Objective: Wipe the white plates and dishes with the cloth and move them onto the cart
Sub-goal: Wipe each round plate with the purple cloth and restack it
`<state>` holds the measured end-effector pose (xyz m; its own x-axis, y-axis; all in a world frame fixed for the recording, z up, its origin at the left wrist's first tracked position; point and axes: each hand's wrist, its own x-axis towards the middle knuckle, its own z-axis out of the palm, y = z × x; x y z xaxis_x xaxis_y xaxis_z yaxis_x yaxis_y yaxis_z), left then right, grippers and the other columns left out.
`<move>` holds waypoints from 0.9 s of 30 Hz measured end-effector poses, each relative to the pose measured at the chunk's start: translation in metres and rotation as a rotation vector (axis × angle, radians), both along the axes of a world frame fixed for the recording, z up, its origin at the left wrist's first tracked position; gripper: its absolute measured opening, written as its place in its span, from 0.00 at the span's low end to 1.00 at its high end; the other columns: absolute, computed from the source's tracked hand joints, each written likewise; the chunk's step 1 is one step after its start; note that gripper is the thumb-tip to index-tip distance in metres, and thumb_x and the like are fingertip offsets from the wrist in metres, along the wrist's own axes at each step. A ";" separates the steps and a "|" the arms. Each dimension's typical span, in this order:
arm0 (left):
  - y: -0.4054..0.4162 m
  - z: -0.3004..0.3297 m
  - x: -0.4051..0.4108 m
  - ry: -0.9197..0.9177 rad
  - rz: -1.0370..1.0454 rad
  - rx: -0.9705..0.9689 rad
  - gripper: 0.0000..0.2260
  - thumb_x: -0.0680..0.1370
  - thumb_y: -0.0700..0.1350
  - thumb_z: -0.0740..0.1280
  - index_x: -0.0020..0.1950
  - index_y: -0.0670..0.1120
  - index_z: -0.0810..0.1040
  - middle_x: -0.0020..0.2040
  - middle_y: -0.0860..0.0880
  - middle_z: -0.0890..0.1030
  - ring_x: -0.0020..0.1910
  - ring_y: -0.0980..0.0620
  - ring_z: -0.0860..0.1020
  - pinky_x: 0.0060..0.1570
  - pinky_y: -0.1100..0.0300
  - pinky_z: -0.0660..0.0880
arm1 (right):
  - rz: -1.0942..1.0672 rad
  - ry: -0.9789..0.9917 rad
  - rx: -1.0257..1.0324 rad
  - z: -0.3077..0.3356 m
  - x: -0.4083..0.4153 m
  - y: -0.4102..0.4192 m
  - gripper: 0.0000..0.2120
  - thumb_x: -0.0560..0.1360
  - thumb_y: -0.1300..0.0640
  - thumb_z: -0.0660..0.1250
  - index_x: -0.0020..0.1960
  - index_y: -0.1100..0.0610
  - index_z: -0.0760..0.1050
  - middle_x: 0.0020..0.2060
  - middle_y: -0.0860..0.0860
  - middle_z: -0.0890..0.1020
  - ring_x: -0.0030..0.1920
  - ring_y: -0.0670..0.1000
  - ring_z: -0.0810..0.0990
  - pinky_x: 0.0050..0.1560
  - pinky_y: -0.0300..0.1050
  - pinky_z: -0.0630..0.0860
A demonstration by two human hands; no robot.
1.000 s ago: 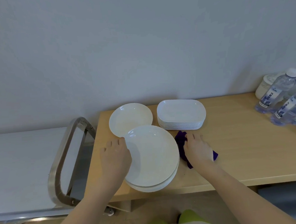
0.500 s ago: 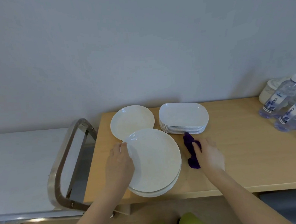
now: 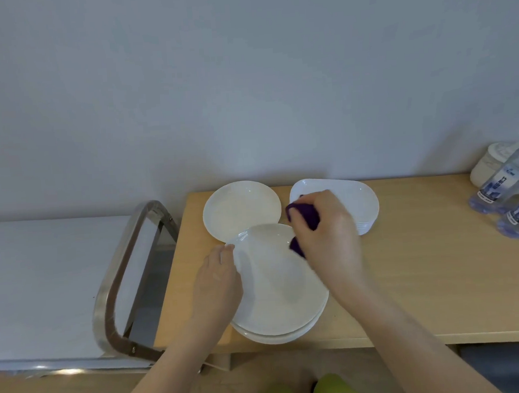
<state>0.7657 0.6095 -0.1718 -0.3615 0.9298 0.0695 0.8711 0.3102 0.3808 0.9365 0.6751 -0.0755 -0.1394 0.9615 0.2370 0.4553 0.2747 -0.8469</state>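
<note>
- Head view: we steady the top round white ceramic plate [image 3: 277,281] of a short stack, left hand [image 3: 216,282] curled on its left rim, fingertips pinching the edge.
- Our right hand [image 3: 327,237] is bunched around a soft purple cloth [image 3: 305,216], just above the plate's far right rim.
- We judge the plate stiff, glossy, slippery and breakable; best held by the rim, both hands for the carry.
- Behind the stack sit a single round white plate [image 3: 241,211] and stacked white oblong dishes [image 3: 360,203].
- The pale wooden table [image 3: 424,277] meets a grey wall; the steel-handled cart [image 3: 45,285] waits left of the stack, clear water bottles [image 3: 508,181] far right.
</note>
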 end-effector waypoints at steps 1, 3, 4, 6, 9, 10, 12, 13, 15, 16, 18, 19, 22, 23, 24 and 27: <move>0.000 0.000 0.000 -0.016 0.001 0.012 0.20 0.80 0.41 0.58 0.73 0.44 0.64 0.69 0.47 0.69 0.65 0.49 0.70 0.60 0.59 0.70 | 0.050 -0.041 -0.001 -0.006 -0.010 -0.006 0.04 0.76 0.53 0.64 0.48 0.52 0.75 0.46 0.45 0.77 0.44 0.52 0.79 0.40 0.53 0.78; 0.000 0.000 -0.001 -0.055 -0.002 0.027 0.19 0.80 0.40 0.58 0.72 0.43 0.65 0.67 0.47 0.71 0.63 0.49 0.72 0.56 0.60 0.71 | 0.103 -0.174 0.039 -0.022 -0.028 -0.015 0.05 0.76 0.52 0.63 0.50 0.51 0.75 0.48 0.44 0.76 0.45 0.50 0.78 0.42 0.50 0.78; 0.000 0.001 -0.002 -0.071 -0.005 0.033 0.19 0.80 0.40 0.59 0.71 0.43 0.66 0.66 0.46 0.72 0.61 0.48 0.73 0.54 0.60 0.71 | 0.113 -0.263 0.077 -0.031 -0.036 -0.018 0.06 0.77 0.52 0.62 0.51 0.51 0.75 0.48 0.44 0.77 0.46 0.48 0.77 0.43 0.47 0.77; 0.000 0.001 -0.005 -0.086 -0.022 0.051 0.19 0.79 0.41 0.61 0.70 0.41 0.67 0.65 0.45 0.73 0.60 0.47 0.74 0.52 0.61 0.71 | 0.175 -0.427 0.142 -0.049 -0.048 -0.021 0.09 0.78 0.50 0.60 0.53 0.51 0.75 0.48 0.45 0.78 0.49 0.46 0.74 0.45 0.42 0.76; -0.002 -0.002 -0.009 -0.069 -0.059 0.045 0.20 0.79 0.40 0.62 0.70 0.41 0.67 0.65 0.44 0.73 0.61 0.48 0.74 0.53 0.61 0.72 | 0.340 -0.598 0.233 -0.069 -0.054 -0.024 0.13 0.80 0.47 0.55 0.53 0.50 0.76 0.48 0.45 0.79 0.49 0.47 0.75 0.49 0.45 0.71; -0.002 -0.003 -0.011 -0.072 -0.059 0.044 0.19 0.79 0.40 0.62 0.70 0.41 0.67 0.65 0.44 0.73 0.60 0.48 0.75 0.51 0.62 0.71 | 0.347 -0.624 0.265 -0.074 -0.054 -0.024 0.14 0.80 0.47 0.54 0.53 0.49 0.77 0.49 0.45 0.80 0.50 0.47 0.76 0.51 0.45 0.71; -0.003 -0.004 -0.013 -0.074 -0.040 0.038 0.19 0.78 0.40 0.61 0.70 0.42 0.67 0.65 0.46 0.73 0.57 0.49 0.75 0.48 0.64 0.71 | 0.269 -0.665 0.273 -0.084 -0.050 -0.018 0.14 0.80 0.49 0.54 0.58 0.50 0.76 0.57 0.47 0.79 0.59 0.49 0.75 0.61 0.47 0.70; -0.003 -0.004 -0.013 -0.078 -0.028 0.032 0.20 0.79 0.40 0.60 0.71 0.43 0.66 0.66 0.47 0.72 0.57 0.50 0.75 0.49 0.63 0.72 | 0.218 -0.696 0.214 -0.089 -0.049 -0.015 0.17 0.80 0.48 0.55 0.64 0.51 0.73 0.64 0.49 0.74 0.66 0.50 0.71 0.67 0.49 0.66; -0.004 -0.004 -0.012 -0.109 -0.018 0.031 0.19 0.79 0.40 0.58 0.71 0.45 0.65 0.68 0.49 0.71 0.59 0.50 0.75 0.51 0.61 0.73 | 0.164 -0.783 0.042 -0.100 -0.048 -0.012 0.26 0.80 0.44 0.53 0.74 0.54 0.60 0.75 0.53 0.60 0.75 0.54 0.56 0.74 0.53 0.54; -0.005 -0.005 -0.012 -0.129 -0.019 0.036 0.19 0.80 0.40 0.58 0.71 0.45 0.65 0.68 0.49 0.71 0.59 0.51 0.75 0.52 0.60 0.74 | 0.159 -0.825 -0.012 -0.104 -0.050 -0.011 0.30 0.80 0.42 0.51 0.77 0.55 0.54 0.77 0.54 0.54 0.76 0.55 0.51 0.74 0.54 0.50; -0.005 -0.006 -0.013 -0.152 -0.025 0.052 0.18 0.80 0.41 0.58 0.71 0.46 0.65 0.67 0.49 0.72 0.59 0.51 0.75 0.51 0.60 0.74 | 0.163 -0.861 -0.037 -0.110 -0.055 -0.011 0.33 0.79 0.39 0.48 0.78 0.56 0.49 0.77 0.55 0.49 0.77 0.56 0.48 0.75 0.56 0.47; -0.005 -0.007 -0.013 -0.158 -0.028 0.060 0.18 0.80 0.41 0.58 0.70 0.46 0.66 0.67 0.49 0.72 0.59 0.51 0.75 0.52 0.61 0.74 | 0.167 -0.862 -0.037 -0.112 -0.059 -0.012 0.33 0.79 0.39 0.48 0.78 0.56 0.49 0.77 0.55 0.48 0.77 0.57 0.47 0.74 0.57 0.47; -0.005 -0.010 -0.015 -0.220 -0.022 0.056 0.18 0.80 0.41 0.57 0.70 0.48 0.66 0.67 0.50 0.72 0.60 0.52 0.75 0.53 0.61 0.73 | 0.211 -0.851 -0.035 -0.116 -0.066 -0.010 0.33 0.79 0.39 0.47 0.78 0.56 0.48 0.77 0.55 0.46 0.77 0.58 0.44 0.75 0.56 0.47; -0.005 -0.010 -0.016 -0.240 -0.017 0.048 0.18 0.80 0.41 0.57 0.70 0.49 0.65 0.67 0.51 0.73 0.59 0.52 0.76 0.54 0.61 0.74 | 0.234 -0.845 -0.016 -0.118 -0.068 -0.009 0.33 0.79 0.39 0.47 0.78 0.56 0.48 0.78 0.54 0.46 0.77 0.57 0.44 0.75 0.55 0.47; -0.005 -0.011 -0.016 -0.254 -0.013 0.037 0.19 0.80 0.40 0.57 0.71 0.50 0.65 0.66 0.51 0.73 0.57 0.52 0.76 0.54 0.60 0.75 | 0.263 -0.838 0.002 -0.119 -0.069 -0.009 0.33 0.79 0.40 0.48 0.78 0.56 0.48 0.78 0.54 0.46 0.77 0.57 0.44 0.75 0.54 0.47; -0.006 -0.011 -0.016 -0.262 -0.016 0.018 0.20 0.80 0.41 0.57 0.72 0.50 0.64 0.65 0.51 0.75 0.57 0.53 0.76 0.55 0.59 0.75 | 0.387 -0.814 0.055 -0.120 -0.068 -0.012 0.32 0.79 0.40 0.49 0.77 0.55 0.49 0.78 0.52 0.46 0.77 0.54 0.44 0.75 0.51 0.48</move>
